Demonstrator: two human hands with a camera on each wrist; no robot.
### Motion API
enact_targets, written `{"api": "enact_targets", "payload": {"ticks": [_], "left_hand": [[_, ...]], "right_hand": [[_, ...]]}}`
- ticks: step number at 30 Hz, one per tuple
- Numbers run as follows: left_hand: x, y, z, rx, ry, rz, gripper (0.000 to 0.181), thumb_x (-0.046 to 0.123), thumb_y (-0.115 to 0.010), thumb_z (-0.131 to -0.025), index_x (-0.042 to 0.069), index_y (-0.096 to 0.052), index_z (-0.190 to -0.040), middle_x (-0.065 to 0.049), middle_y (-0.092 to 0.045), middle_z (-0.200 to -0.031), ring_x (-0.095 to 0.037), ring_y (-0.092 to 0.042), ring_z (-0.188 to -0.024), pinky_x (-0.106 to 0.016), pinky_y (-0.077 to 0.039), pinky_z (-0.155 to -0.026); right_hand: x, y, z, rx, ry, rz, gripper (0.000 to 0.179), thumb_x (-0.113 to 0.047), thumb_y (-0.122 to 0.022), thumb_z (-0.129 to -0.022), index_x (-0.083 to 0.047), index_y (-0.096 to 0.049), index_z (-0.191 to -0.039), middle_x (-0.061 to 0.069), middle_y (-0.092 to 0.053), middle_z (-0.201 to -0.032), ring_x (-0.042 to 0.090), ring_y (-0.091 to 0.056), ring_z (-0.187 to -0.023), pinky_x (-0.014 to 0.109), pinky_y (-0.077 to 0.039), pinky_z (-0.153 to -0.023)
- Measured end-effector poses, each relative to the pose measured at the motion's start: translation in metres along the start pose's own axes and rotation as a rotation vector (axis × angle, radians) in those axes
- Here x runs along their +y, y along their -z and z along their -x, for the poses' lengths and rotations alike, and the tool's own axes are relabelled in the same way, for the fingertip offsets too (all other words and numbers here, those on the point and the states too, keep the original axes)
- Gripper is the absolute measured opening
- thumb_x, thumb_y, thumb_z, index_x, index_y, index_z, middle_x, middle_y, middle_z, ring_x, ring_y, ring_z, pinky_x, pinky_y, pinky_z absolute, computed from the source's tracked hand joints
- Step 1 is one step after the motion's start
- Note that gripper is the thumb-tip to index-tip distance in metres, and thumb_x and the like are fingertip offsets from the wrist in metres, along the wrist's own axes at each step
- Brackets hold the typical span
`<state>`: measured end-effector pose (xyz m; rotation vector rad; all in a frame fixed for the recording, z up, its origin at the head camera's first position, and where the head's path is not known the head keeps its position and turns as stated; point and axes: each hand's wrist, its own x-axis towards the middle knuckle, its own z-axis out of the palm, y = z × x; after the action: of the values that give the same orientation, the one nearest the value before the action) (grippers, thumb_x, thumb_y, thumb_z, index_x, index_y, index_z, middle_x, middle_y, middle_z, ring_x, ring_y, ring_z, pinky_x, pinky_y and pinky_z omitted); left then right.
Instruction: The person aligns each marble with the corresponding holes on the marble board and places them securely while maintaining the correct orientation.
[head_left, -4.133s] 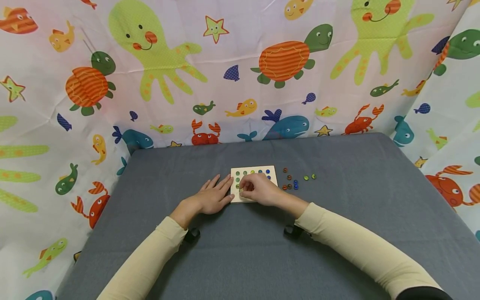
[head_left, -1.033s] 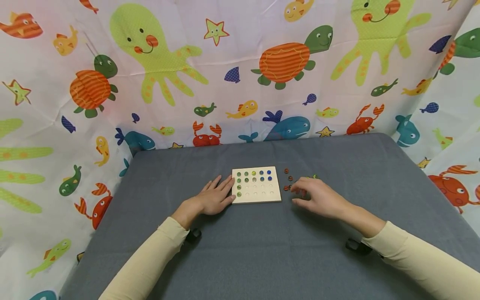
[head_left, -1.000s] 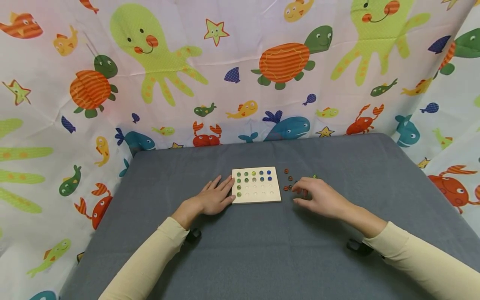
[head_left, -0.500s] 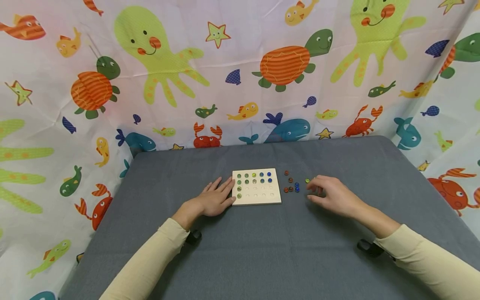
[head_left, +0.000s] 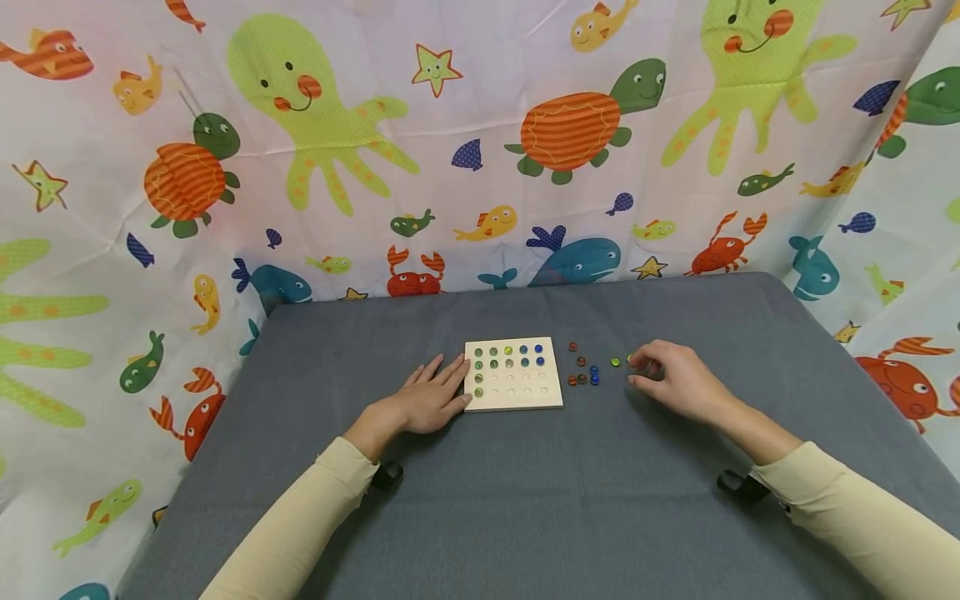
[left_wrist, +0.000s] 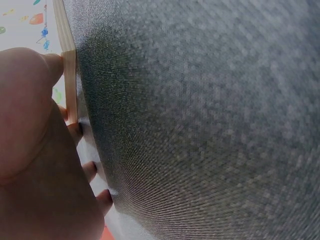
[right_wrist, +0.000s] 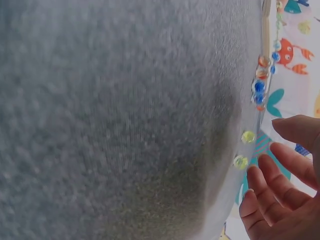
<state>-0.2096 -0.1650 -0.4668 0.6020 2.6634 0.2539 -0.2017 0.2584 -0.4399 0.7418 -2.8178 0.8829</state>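
Note:
A pale wooden board with rows of round hollows lies on the table; green, yellow-green, clear-looking and blue marbles sit in its two back rows and left column. My left hand lies flat, fingers spread, fingertips and thumb touching the board's left edge. Over the table right of the board hovers my right hand, fingers loosely bent and thumb apart, holding nothing. Just beyond its fingertips is a yellow-green marble; another yellow-green marble lies slightly left of it.
Several orange-brown marbles and two blue marbles lie loose between the board and my right hand. Grey cloth covers the table. A curtain printed with sea animals hangs behind and at both sides.
My right hand has gone from above the board to the right, past the loose marbles, to the farther yellow-green one. The board's front-left hollow now shows a green marble. My left hand stays put.

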Motion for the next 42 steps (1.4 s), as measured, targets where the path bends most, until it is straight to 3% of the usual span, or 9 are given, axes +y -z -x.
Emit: {"api": "enact_targets", "payload": {"ticks": [8, 15, 21, 33, 42], "left_hand": [[0.000, 0.000, 0.001, -0.003, -0.001, 0.003, 0.070, 0.056, -0.031, -0.109, 0.026, -0.003, -0.166, 0.009, 0.000, -0.172, -0.027, 0.006, -0.158, -0.054, 0.000, -0.125], [0.004, 0.003, 0.004, 0.000, -0.004, 0.018, 0.069, 0.054, -0.031, -0.110, 0.024, -0.005, -0.167, 0.006, -0.002, -0.173, -0.029, 0.005, -0.158, -0.055, -0.001, -0.125], [0.007, 0.006, 0.008, 0.007, -0.032, 0.041, 0.069, 0.050, -0.032, -0.111, 0.018, -0.008, -0.167, 0.000, -0.006, -0.173, -0.034, 0.002, -0.158, -0.057, -0.003, -0.124], [-0.002, -0.003, -0.002, 0.013, -0.022, 0.019, 0.071, 0.052, -0.034, -0.110, 0.021, -0.004, -0.167, 0.003, -0.004, -0.173, -0.032, 0.004, -0.158, -0.057, -0.001, -0.124], [0.005, 0.005, 0.004, -0.004, -0.007, 0.011, 0.071, 0.054, -0.032, -0.110, 0.023, -0.003, -0.167, 0.005, -0.002, -0.173, -0.031, 0.004, -0.158, -0.056, -0.001, -0.125]], "right_hand": [[0.011, 0.000, -0.005, -0.004, -0.084, -0.031, 0.014, -0.013, -0.078, -0.091, -0.005, -0.070, -0.100, 0.008, -0.069, -0.094, 0.018, -0.061, -0.079, 0.037, -0.049, -0.068], [0.015, -0.003, -0.012, -0.010, -0.137, -0.040, 0.024, -0.013, -0.078, -0.091, 0.001, -0.067, -0.108, 0.013, -0.069, -0.095, 0.021, -0.060, -0.081, 0.039, -0.048, -0.071], [0.018, -0.007, -0.018, -0.027, -0.152, -0.042, 0.028, -0.012, -0.077, -0.090, 0.005, -0.068, -0.112, 0.016, -0.070, -0.098, 0.025, -0.062, -0.084, 0.042, -0.049, -0.074], [0.030, -0.008, -0.026, -0.057, -0.174, -0.069, 0.020, -0.011, -0.075, -0.091, 0.003, -0.072, -0.106, 0.008, -0.070, -0.089, 0.017, -0.058, -0.074, 0.035, -0.047, -0.067], [0.033, -0.005, -0.029, -0.061, -0.202, -0.113, 0.017, -0.012, -0.073, -0.094, 0.002, -0.074, -0.103, 0.008, -0.071, -0.086, 0.014, -0.060, -0.071, 0.029, -0.047, -0.064]]}}
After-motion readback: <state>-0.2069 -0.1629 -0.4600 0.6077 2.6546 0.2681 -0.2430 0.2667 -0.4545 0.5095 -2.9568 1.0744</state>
